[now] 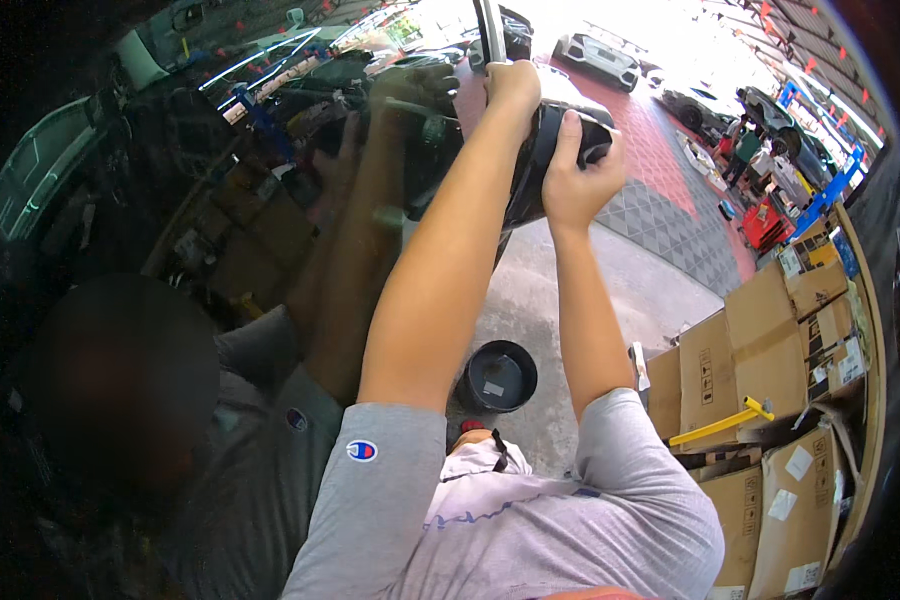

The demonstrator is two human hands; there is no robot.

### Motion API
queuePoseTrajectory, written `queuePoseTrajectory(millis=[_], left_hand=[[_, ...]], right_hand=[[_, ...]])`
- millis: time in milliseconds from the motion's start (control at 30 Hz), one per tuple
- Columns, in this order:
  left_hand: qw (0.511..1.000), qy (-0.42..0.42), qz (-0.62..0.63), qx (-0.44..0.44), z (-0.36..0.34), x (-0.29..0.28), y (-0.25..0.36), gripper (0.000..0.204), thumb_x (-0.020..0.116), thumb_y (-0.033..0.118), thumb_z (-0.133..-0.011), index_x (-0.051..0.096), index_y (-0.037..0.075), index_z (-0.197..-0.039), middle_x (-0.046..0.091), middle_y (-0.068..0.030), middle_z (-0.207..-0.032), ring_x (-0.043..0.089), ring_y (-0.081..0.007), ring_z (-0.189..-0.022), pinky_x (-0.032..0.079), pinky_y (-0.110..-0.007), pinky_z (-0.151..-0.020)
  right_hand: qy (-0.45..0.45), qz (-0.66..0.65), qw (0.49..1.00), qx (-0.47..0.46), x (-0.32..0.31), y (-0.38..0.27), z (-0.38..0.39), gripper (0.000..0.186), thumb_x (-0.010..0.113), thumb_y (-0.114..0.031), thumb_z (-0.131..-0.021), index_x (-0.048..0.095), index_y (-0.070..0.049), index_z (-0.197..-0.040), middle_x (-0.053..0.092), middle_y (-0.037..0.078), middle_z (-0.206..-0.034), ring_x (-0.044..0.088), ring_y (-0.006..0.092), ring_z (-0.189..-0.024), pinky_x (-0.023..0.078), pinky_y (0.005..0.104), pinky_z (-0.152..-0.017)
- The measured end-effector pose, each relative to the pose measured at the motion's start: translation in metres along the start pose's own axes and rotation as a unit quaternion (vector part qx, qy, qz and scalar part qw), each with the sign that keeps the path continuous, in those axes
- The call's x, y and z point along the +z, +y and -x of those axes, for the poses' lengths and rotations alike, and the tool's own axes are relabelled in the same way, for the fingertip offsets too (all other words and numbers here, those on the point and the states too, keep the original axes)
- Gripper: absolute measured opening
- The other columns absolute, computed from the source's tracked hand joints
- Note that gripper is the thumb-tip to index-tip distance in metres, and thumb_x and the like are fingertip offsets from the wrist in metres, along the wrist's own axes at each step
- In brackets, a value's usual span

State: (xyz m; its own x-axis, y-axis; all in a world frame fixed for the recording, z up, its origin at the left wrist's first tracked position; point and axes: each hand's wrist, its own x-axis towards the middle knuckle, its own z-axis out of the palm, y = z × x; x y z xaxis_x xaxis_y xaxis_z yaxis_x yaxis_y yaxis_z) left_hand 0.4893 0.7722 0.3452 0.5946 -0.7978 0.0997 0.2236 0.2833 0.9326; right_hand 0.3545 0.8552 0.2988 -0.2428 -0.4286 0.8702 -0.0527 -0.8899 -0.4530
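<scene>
A dark car's side mirror (542,150) is between my outstretched arms, beside the glossy side window (270,230). My right hand (582,180) is closed around the outer end of the mirror housing, thumb on top and fingers bent around its edge. Farther forward, my left hand (516,88) is closed beside the window's front pillar, at the inner side of the mirror. Its fingers curl away from view, so what they grip is hidden. The dark glass reflects both my arms and my grey sleeve.
A black bucket (522,384) stands on the concrete floor below my arms. On the right, cardboard boxes (705,365) are stacked beside a yellow-handled tool (715,425). Farther off are a white car (598,60), a red tool cart (765,222) and a person (745,152) near a raised-hood car.
</scene>
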Motion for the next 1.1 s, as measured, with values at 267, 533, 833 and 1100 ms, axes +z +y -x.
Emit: queuePoseTrajectory(millis=[267,533,833,1100], left_hand=[[1.000,-0.004,0.009,0.001,0.007,0.009,-0.002,0.057,0.045,0.010,-0.089,0.040,-0.011,-0.142,0.043,-0.0305,-0.150,0.048,-0.0422,-0.136,0.042,-0.046,-0.112],[1.000,0.005,-0.005,-0.011,0.030,0.009,0.013,0.060,0.047,0.010,-0.091,0.033,-0.011,-0.145,0.035,-0.0315,-0.153,0.042,-0.0440,-0.139,0.039,-0.047,-0.113],[1.000,-0.013,-0.024,-0.004,0.047,-0.002,0.034,0.065,0.057,0.022,-0.097,0.030,-0.014,-0.144,0.034,-0.0341,-0.151,0.045,-0.0441,-0.136,0.043,-0.047,-0.109],[0.999,-0.013,0.022,0.029,0.015,-0.022,0.025,0.074,0.060,0.034,-0.098,0.029,-0.016,-0.144,0.034,-0.0359,-0.151,0.040,-0.0462,-0.140,0.037,-0.048,-0.114]], right_hand=[[-0.025,0.117,0.993,0.021,-0.005,0.008,-0.049,0.026,0.074,-0.024,-0.085,0.066,0.000,-0.081,0.069,0.016,-0.075,0.068,0.0318,-0.068,0.051,0.0415,-0.067],[-0.077,0.153,0.981,0.090,-0.031,0.026,-0.071,0.025,0.075,-0.024,-0.082,0.070,0.000,-0.079,0.070,0.013,-0.070,0.067,0.0241,-0.064,0.052,0.0381,-0.066],[-0.155,0.195,0.960,0.127,-0.019,-0.004,-0.083,0.026,0.076,-0.024,-0.080,0.071,0.002,-0.082,0.070,0.016,-0.071,0.068,0.0238,-0.067,0.052,0.0388,-0.069],[-0.194,0.161,0.963,0.091,0.001,-0.027,-0.067,0.026,0.077,-0.023,-0.084,0.072,0.003,-0.080,0.069,0.007,-0.070,0.060,0.0124,-0.064,0.049,0.0318,-0.063]])
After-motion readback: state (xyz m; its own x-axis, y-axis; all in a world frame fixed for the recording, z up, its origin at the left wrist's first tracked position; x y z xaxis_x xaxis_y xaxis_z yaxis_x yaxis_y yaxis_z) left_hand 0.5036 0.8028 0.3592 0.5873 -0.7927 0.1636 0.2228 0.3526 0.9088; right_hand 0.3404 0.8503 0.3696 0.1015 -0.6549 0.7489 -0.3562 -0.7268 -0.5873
